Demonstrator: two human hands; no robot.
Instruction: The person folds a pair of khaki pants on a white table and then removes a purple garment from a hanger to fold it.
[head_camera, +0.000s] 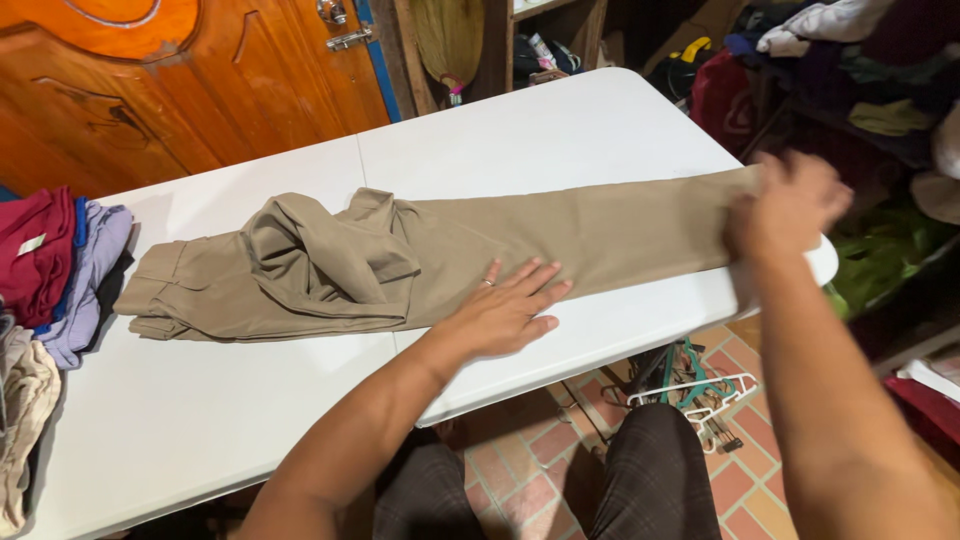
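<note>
Left hand (505, 308) at centre frame, palm down, fingers spread flat and pointing toward upper right; ring visible on one finger. Left forearm bare, running from bottom centre-left diagonally up to the wrist. Right hand (785, 205) at upper right of frame, motion-blurred, fingers curled downward in a loose grasp; exact closure unclear. Right forearm bare, entering from lower right corner, extended steeply upward. Hands well apart.
</note>
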